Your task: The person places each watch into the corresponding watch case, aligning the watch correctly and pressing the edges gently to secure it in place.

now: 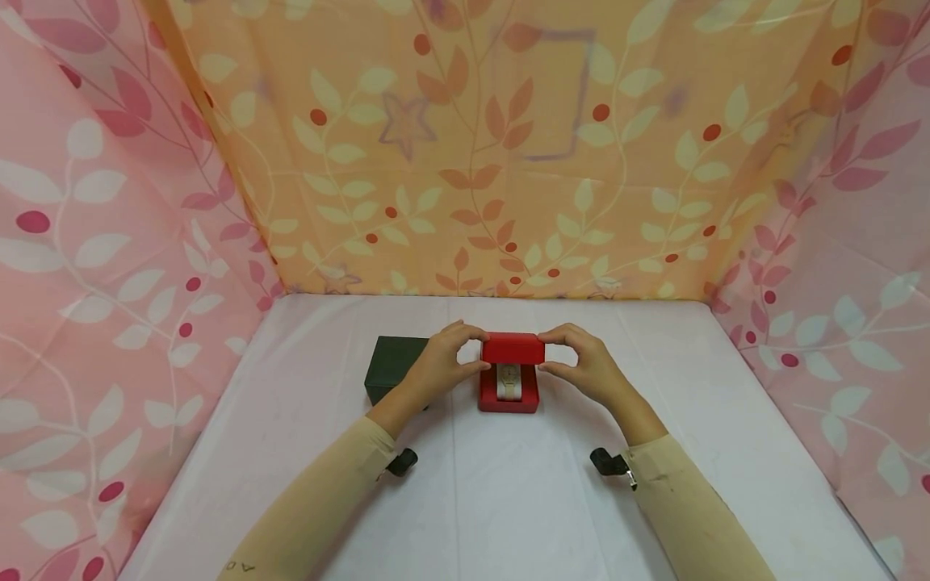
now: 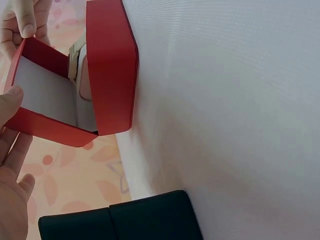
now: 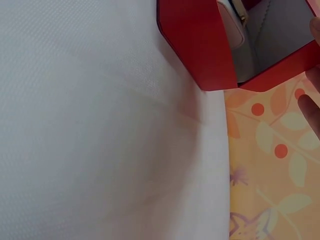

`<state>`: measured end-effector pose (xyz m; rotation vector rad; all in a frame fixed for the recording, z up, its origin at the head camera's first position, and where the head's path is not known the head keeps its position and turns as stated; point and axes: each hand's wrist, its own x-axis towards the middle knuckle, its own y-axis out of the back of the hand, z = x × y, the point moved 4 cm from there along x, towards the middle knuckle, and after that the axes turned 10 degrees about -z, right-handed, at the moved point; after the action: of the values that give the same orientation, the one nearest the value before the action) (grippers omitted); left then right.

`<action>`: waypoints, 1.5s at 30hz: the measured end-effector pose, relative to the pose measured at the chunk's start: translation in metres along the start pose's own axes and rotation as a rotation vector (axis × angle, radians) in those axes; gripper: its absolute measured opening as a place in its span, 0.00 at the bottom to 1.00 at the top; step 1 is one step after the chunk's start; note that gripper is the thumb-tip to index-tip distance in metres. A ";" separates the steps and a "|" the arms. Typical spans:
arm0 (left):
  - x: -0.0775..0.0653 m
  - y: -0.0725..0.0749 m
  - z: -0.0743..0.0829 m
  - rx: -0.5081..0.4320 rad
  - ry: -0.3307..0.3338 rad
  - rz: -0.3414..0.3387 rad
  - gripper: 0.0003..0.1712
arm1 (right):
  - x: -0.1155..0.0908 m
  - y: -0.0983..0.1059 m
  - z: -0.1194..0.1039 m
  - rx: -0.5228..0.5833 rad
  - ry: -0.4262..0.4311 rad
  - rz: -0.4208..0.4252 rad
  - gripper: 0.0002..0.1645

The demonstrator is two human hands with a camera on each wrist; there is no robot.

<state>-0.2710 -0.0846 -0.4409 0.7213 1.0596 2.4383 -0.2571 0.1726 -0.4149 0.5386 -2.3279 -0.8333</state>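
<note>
A red watch box [image 1: 488, 401] sits on the table with its lid [image 1: 513, 349] raised. Inside, a wristwatch [image 1: 509, 377] with a light strap is wrapped round a pale cushion. My left hand [image 1: 441, 365] pinches the left side of the lid between thumb and fingers. On the opposite side, my right hand [image 1: 587, 367] grips the lid's right edge in the same way. The left wrist view shows the lid's pale lining [image 2: 45, 92] and the left thumb [image 2: 11, 102] against its rim. Only fingertips [image 3: 314, 107] of the right hand appear in the right wrist view.
A dark green box [image 1: 392, 361] stands left of the red one, partly hidden behind the left hand and forearm. White cloth [image 1: 523, 500] covers the table. Patterned fabric walls [image 1: 465, 161] enclose the back and both sides.
</note>
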 end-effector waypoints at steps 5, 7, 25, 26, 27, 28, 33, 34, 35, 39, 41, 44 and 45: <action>-0.002 -0.001 0.001 -0.004 0.004 -0.008 0.26 | -0.002 -0.001 0.000 0.000 0.012 -0.008 0.30; -0.002 0.000 0.002 -0.007 -0.003 -0.009 0.26 | -0.002 -0.001 0.000 0.001 0.019 -0.009 0.30; -0.005 -0.005 0.000 0.022 -0.067 -0.016 0.26 | -0.010 -0.010 0.017 -0.001 0.019 0.001 0.31; -0.005 -0.006 0.000 0.026 -0.071 -0.016 0.26 | -0.010 -0.012 0.021 -0.006 0.017 0.001 0.32; -0.006 -0.006 0.000 0.030 -0.076 -0.015 0.26 | -0.010 -0.013 0.025 -0.013 0.017 0.001 0.32; -0.006 -0.006 0.000 0.035 -0.084 -0.012 0.26 | -0.010 -0.013 0.028 -0.017 0.016 0.002 0.33; -0.006 -0.006 0.002 0.052 -0.143 0.019 0.26 | -0.012 -0.014 0.033 -0.021 0.029 -0.002 0.33; -0.006 -0.007 0.002 0.056 -0.156 0.025 0.26 | -0.012 -0.013 0.033 -0.024 0.032 -0.003 0.33; -0.007 -0.007 0.003 0.063 -0.165 0.030 0.26 | -0.012 -0.013 0.033 -0.023 0.037 -0.005 0.34; -0.008 -0.009 0.002 0.086 -0.193 0.046 0.27 | -0.014 -0.013 0.033 -0.020 0.062 -0.011 0.34; -0.008 -0.011 0.001 0.099 -0.202 0.053 0.27 | -0.014 -0.014 0.033 -0.015 0.074 -0.014 0.34; -0.009 -0.012 0.002 0.116 -0.224 0.069 0.28 | -0.015 -0.015 0.034 -0.022 0.083 -0.017 0.34; -0.010 -0.012 0.002 0.118 -0.235 0.074 0.28 | -0.015 -0.015 0.035 -0.027 0.086 -0.017 0.33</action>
<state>-0.2605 -0.0808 -0.4515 1.0739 1.1063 2.2938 -0.2662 0.1846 -0.4530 0.5716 -2.2342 -0.8317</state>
